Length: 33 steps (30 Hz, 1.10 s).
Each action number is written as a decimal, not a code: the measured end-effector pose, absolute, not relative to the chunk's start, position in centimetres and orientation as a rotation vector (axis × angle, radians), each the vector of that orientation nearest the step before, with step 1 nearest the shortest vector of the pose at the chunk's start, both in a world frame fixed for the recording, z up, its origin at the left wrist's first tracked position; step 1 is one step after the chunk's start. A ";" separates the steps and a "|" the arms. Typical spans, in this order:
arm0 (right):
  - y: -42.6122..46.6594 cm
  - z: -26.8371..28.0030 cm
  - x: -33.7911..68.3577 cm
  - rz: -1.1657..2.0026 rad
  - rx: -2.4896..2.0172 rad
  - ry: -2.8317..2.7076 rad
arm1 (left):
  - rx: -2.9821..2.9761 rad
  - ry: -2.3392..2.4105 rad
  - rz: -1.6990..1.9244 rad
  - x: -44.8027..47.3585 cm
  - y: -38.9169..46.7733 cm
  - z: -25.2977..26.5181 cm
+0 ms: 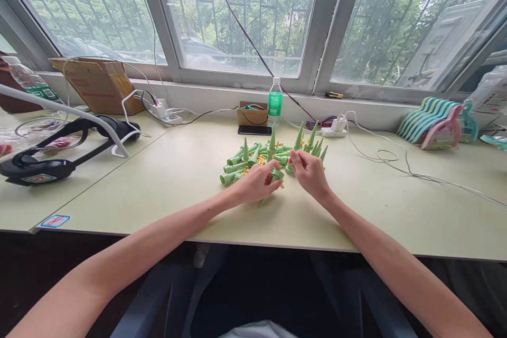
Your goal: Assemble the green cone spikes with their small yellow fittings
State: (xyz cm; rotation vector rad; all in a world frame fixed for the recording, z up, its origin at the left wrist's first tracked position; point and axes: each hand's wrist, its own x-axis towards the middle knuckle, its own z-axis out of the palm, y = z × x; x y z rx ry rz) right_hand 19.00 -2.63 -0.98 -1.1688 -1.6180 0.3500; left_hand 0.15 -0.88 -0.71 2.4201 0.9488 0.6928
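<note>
You grip a tilted green piece (pixel 278 175), closer to the front edge of the desk (pixel 380 195) than the loose cluster: green tubes (pixel 228 177) lying flat, small yellow pieces (pixel 261 159) among them, green cones (pixel 272 141) pointing upward.

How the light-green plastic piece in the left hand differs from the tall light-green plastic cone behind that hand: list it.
The light-green plastic piece is held by the left hand; the tall light-green plastic cone stands upright behind it. Fingers partly cover the piece, while the cone's pointed tip shows plainly. Both share the same light-green colour.
</note>
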 end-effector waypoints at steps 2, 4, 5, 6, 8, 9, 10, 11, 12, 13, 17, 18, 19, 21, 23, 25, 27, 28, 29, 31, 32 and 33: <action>-2.7 -1.0 19.0 0.331 -1.177 -1.631 | 2.433 0.975 0.693 0.2 -0.9 -0.9; -2.7 -0.9 18.9 0.312 -1.184 -1.643 | 2.423 0.979 0.709 0.3 -0.8 -1.0; -2.7 -0.9 18.9 0.303 -1.187 -1.649 | 2.413 0.974 0.718 0.3 -0.8 -1.0; -2.7 -0.9 18.9 0.295 -1.190 -1.655 | 2.400 0.968 0.725 0.3 -0.8 -1.0; -2.7 -0.9 18.9 0.283 -1.195 -1.666 | 2.369 0.962 0.731 0.3 -0.8 -0.9; -2.6 -0.9 18.9 0.280 -1.197 -1.672 | 2.353 0.965 0.731 0.3 -0.9 -0.9; -2.6 -0.9 18.9 0.279 -1.198 -1.678 | 2.339 0.972 0.732 0.4 -0.9 -0.9; -2.6 -0.9 18.9 0.280 -1.199 -1.684 | 2.329 0.981 0.734 0.4 -0.9 -0.9; -2.6 -0.9 18.9 0.282 -1.198 -1.690 | 2.321 0.991 0.738 0.4 -0.8 -0.9; -2.6 -0.9 18.9 0.282 -1.196 -1.698 | 2.317 1.001 0.744 0.4 -0.8 -1.0; -2.6 -1.0 18.9 0.270 -1.187 -1.720 | 2.331 1.023 0.758 0.3 -0.5 -1.2; -2.6 -1.0 18.8 0.268 -1.188 -1.723 | 2.340 1.022 0.763 0.3 -0.4 -1.2; -2.6 -1.0 18.8 0.269 -1.190 -1.726 | 2.347 1.019 0.769 0.3 -0.3 -1.3; -2.6 -1.0 18.8 0.275 -1.191 -1.730 | 2.349 1.012 0.783 0.2 -0.1 -1.5; -2.6 -1.1 18.8 0.281 -1.188 -1.737 | 2.338 1.017 0.795 0.2 0.0 -1.6; -2.5 -1.2 18.8 0.282 -1.180 -1.745 | 2.307 1.030 0.806 0.2 0.0 -1.6; -2.5 -1.3 18.8 0.284 -1.174 -1.754 | 2.252 1.034 0.828 0.2 -0.1 -1.6; -2.5 -1.3 18.8 0.286 -1.172 -1.757 | 2.224 1.031 0.841 0.3 -0.1 -1.6; -2.5 -1.4 18.8 0.288 -1.171 -1.760 | 2.202 1.029 0.850 0.3 -0.1 -1.5; -2.4 -1.4 18.8 0.288 -1.170 -1.766 | 2.191 1.032 0.848 0.2 -0.2 -1.3; -2.4 -1.4 18.8 0.287 -1.170 -1.768 | 2.198 1.037 0.842 0.2 -0.2 -1.2; -2.4 -1.5 18.8 0.285 -1.171 -1.771 | 2.208 1.044 0.838 0.2 -0.1 -1.1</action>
